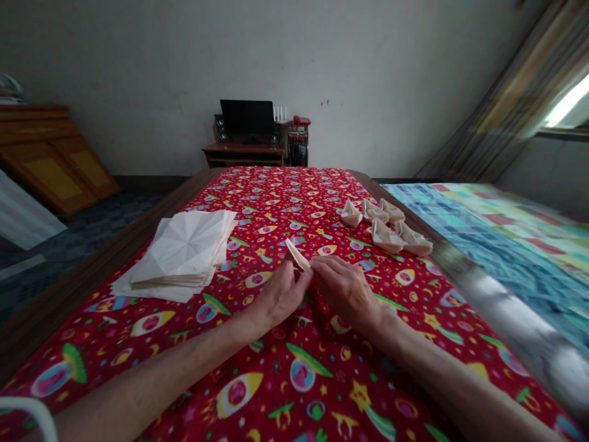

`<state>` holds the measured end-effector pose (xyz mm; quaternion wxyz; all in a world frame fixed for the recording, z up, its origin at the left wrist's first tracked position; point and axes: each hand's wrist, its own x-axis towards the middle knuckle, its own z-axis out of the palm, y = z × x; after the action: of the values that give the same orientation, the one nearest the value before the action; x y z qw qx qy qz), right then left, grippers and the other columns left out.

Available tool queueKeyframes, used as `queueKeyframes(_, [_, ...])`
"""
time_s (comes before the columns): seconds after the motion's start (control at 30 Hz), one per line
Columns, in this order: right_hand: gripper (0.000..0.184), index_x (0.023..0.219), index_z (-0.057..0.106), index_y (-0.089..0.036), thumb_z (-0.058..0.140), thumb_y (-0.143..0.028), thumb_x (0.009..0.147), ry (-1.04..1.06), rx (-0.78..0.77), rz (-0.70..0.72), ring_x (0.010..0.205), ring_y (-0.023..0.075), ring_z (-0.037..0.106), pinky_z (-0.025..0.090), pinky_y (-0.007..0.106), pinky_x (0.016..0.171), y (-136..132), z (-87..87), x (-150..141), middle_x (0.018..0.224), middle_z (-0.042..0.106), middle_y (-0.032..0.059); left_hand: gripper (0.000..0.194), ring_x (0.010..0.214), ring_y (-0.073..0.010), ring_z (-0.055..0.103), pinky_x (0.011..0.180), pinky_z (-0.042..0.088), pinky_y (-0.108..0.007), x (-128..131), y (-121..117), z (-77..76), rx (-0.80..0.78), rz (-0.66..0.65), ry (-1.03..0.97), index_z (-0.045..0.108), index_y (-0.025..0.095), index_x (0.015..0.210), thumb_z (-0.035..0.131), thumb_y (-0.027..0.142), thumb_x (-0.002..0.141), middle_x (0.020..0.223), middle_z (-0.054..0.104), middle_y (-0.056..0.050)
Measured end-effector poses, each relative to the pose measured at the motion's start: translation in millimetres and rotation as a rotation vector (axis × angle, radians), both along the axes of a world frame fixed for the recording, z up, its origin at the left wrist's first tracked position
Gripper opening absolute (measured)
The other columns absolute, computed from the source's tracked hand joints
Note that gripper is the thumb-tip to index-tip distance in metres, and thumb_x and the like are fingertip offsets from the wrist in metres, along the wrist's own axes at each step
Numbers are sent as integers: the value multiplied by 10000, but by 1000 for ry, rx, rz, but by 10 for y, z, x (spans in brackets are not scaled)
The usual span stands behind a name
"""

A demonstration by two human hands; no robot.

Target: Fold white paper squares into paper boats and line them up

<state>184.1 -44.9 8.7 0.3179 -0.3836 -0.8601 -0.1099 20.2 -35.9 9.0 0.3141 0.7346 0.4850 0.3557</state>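
Over the red cloth (257, 197) spread on the surface (131, 236), a small folded paper (299, 255) is held up between both hands, its narrow edge slanted. It is pinched between thumb and finger by the left grip (278, 294); its near end is clasped by the right grip (348, 288), whose thumb is hidden. By the look of the pose, a fold is being shaped. For this, the layers are best kept aligned by the left side while the crease is run along evenly by the right fingertips. Pressure should be kept light at the tip, where layers could be crushed. Creased sheets (186, 245) are stacked to the left; folded pieces (386, 236) are grouped to the right.
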Motion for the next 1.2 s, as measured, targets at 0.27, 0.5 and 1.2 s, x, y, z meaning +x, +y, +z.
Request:
queueKeyframes(0.27, [178,935,592,-137,446,-225,881,100,-89,-241,620,134,589,374,222,575,17,-27,26,738,663,48,368,1083,-217,561,976,426,-361,71,196,-16,279,-3,131,534,123,1149,404,123,805,1163,607,-115])
queueKeyframes(0.5, [256,1021,645,-190,461,-253,855,188,-199,-340,538,128,568,311,221,532,45,76,58,677,675,13,237,834,-188,594,805,496,-304,56,232,139,435,-40,287,639,131,938,478,68,776,859,599,-62])
queueKeyframes(1.2, [188,958,633,-224,465,-165,897,-292,-262,-292,693,126,482,240,246,528,-91,-35,188,841,585,34,290,1038,-196,537,871,495,-331,-186,263,-156,626,-289,503,606,202,1126,436,113,907,1103,565,-67])
